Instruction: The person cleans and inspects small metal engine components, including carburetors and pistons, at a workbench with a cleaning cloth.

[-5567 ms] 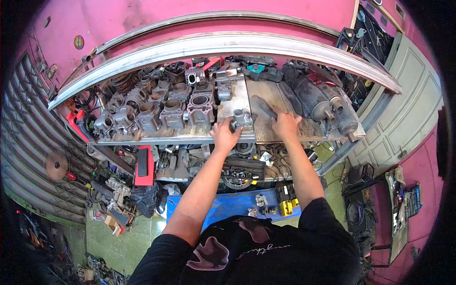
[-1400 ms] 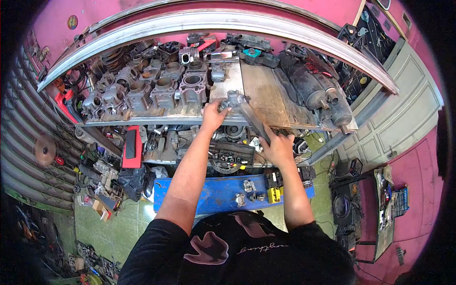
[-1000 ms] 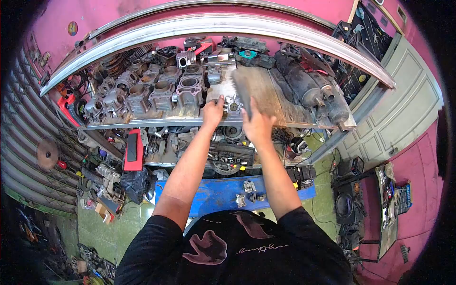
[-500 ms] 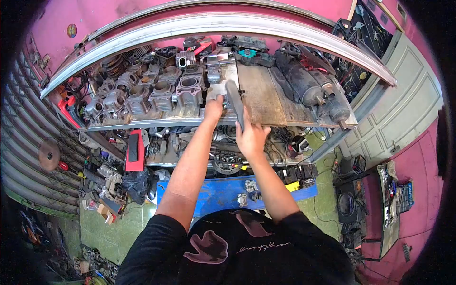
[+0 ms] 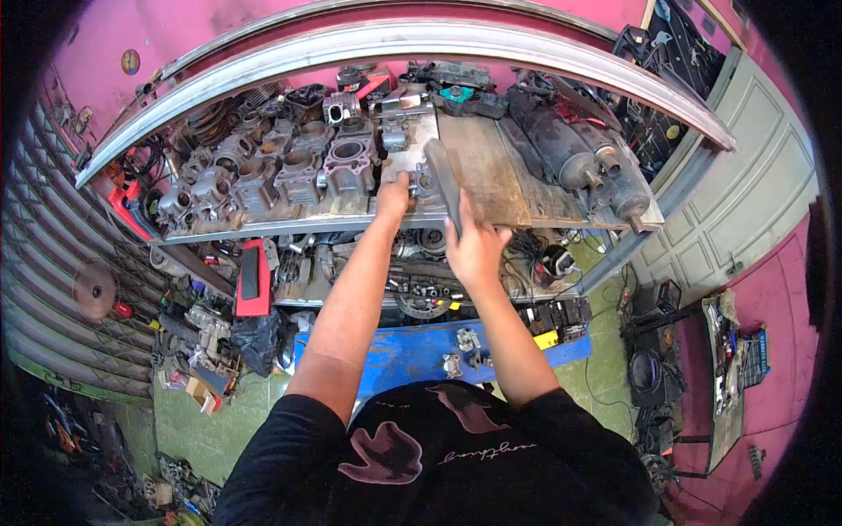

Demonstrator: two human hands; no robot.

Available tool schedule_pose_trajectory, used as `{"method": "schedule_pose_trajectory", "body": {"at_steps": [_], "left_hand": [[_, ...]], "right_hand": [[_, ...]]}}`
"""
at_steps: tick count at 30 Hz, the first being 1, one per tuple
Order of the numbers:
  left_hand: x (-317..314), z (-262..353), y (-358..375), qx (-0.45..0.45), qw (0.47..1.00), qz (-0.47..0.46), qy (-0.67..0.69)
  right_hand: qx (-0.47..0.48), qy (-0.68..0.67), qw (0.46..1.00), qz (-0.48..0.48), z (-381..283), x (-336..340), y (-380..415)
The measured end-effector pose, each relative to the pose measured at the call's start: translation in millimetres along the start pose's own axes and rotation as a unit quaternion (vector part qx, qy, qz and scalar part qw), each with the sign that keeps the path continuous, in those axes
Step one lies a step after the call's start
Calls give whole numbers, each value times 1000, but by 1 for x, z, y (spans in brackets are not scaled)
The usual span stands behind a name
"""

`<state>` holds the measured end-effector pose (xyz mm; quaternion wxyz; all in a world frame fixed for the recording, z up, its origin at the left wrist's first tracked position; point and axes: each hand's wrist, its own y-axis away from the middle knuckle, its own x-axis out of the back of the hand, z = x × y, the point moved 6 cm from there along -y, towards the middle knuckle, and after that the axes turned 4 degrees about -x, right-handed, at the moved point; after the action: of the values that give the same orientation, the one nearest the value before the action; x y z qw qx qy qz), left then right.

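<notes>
My right hand (image 5: 476, 250) is wrapped round the lower end of a long, flat grey piece (image 5: 445, 180), which stands tilted over the shelf's front edge; its exact kind does not show. My left hand (image 5: 394, 196) is closed at the shelf, with its fingers against a small silvery metal part (image 5: 424, 182) just left of the grey piece. How firmly it grips that part is partly hidden. Left of this hand stands a row of engine cylinder blocks, the nearest cylinder block (image 5: 349, 167) having a round bore on top.
Wooden boards (image 5: 482, 167) cover the shelf right of my hands, with dark mufflers (image 5: 570, 153) beyond. A metal rail (image 5: 412, 39) crosses above. Below are a lower shelf of parts and a blue bench (image 5: 395, 355) with small metal pieces (image 5: 467, 340).
My right hand and the grey piece have shifted slightly right. The small metal part beside my left hand shows more clearly now. My left hand has barely moved.
</notes>
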<state>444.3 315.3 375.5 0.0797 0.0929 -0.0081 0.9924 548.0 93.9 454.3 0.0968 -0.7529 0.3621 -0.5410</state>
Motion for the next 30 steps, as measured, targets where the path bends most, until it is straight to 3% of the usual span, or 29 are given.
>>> {"method": "schedule_pose_trajectory", "body": {"at_steps": [5, 7, 13, 15, 16, 17, 19, 20, 21, 23, 27, 30], "left_hand": [[0, 8, 3, -22, 1000, 1, -14], [1, 9, 9, -17, 1000, -3, -24], [-2, -4, 0, 55, 998, -12, 15], [-5, -16, -20, -70, 992, -23, -102], [-1, -9, -9, 4, 999, -20, -37], [-2, -2, -2, 2, 999, -18, -36], [2, 8, 11, 18, 1000, 13, -14], [3, 20, 18, 13, 999, 4, -46], [4, 16, 17, 12, 999, 6, -45], [1, 11, 8, -30, 1000, 5, -1], [-2, 5, 0, -30, 998, 6, -47], [-3, 0, 4, -27, 998, 2, -62]], "right_hand": [[34, 4, 996, 84, 25, -31, 15], [-45, 31, 998, -26, 47, -28, 45], [-52, 37, 998, -29, 42, 5, 5], [-57, 49, 997, -32, 35, -12, -22], [-47, 42, 998, -28, 33, -23, -29], [-45, 41, 998, -26, 39, -35, -26], [17, 16, 997, 78, 42, -40, -5], [-29, 17, 999, 41, 51, -41, 8], [-27, 16, 999, 41, 56, -29, 23], [-20, 56, 996, -63, 58, -1, 37], [-35, 60, 995, -69, 57, 22, 11], [-19, 72, 997, 16, 66, 8, -47]]}}
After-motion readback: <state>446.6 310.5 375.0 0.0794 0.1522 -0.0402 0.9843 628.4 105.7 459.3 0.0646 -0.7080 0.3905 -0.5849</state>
